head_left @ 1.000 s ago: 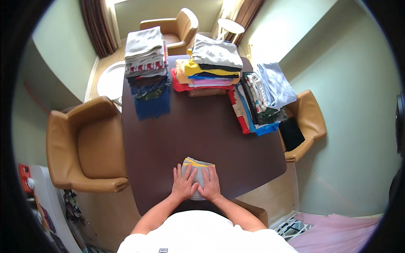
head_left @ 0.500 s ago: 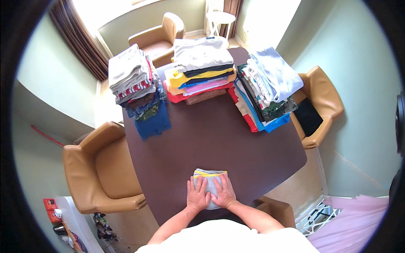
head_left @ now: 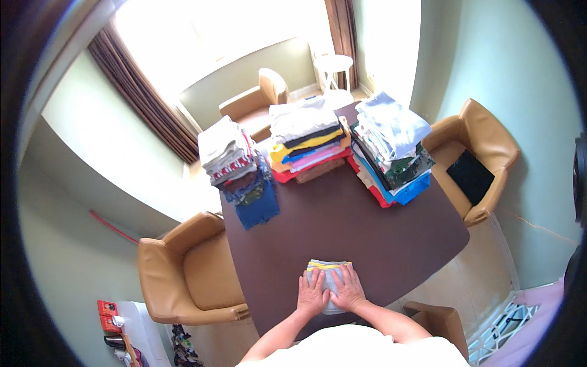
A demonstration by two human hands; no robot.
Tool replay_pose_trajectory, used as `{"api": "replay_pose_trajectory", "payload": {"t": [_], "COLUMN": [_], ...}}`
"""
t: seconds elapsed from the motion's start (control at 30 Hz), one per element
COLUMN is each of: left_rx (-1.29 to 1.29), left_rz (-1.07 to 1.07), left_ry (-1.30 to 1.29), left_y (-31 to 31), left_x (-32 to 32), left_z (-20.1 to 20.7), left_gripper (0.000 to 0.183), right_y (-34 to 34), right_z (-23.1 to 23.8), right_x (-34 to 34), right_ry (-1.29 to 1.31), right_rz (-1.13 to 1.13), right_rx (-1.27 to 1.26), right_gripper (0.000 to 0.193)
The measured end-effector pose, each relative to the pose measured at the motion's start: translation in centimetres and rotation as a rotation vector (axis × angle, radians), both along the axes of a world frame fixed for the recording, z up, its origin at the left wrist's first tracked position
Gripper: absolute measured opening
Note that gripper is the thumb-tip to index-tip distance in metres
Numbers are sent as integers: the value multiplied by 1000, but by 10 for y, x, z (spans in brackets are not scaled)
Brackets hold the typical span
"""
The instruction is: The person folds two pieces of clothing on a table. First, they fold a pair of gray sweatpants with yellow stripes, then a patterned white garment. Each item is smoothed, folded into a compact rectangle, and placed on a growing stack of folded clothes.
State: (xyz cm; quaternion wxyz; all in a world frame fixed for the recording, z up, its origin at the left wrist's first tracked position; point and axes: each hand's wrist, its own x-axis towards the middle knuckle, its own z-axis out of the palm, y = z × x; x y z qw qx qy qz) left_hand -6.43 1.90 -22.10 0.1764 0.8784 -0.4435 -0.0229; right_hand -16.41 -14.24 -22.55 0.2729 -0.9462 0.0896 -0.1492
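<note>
Both palms rest on a small folded grey garment [head_left: 330, 280] with yellow trim along its far edge, at the near side of the brown table [head_left: 318, 226]. My left hand [head_left: 313, 295] lies flat over its left part with the fingers stretched forward. Over the right part spreads my right hand [head_left: 348, 290], its fingers apart and pointing away from me. The thumbs come close together at the middle of the cloth. Neither hand grips anything; part of the garment is hidden beneath them.
Along the far side of the table stand a left clothes stack [head_left: 227, 147], a middle stack [head_left: 306, 125] and a right stack [head_left: 388, 131]. Tan armchairs flank the table at left [head_left: 208, 275] and right [head_left: 489, 150]. A dark folded cloth [head_left: 470, 177] lies on the right chair.
The view has shifted, so the table and stacks sit farther right and lower in the picture. Both hands stay flat on the grey garment, with little visible change.
</note>
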Motion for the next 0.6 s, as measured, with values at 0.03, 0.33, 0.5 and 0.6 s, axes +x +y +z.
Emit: {"api": "replay_pose_trajectory", "payload": {"t": [0.03, 0.33, 0.5, 0.6], "left_rx": [20, -261, -188, -240], "left_rz": [21, 524, 617, 667], "left_ry": [0, 419, 878, 1236], "left_y": [1, -1, 6, 9], "left_x": [1, 4, 7, 1], "left_z": [6, 11, 8, 17], "left_gripper": [76, 85, 77, 67], "right_y": [1, -30, -39, -35], "right_z": [1, 25, 12, 17], "right_x": [2, 7, 12, 1], "right_ry": [18, 194, 205, 202], "right_rz": [11, 314, 352, 174], "right_rx": [6, 92, 109, 223], "right_gripper": [85, 78, 82, 83]}}
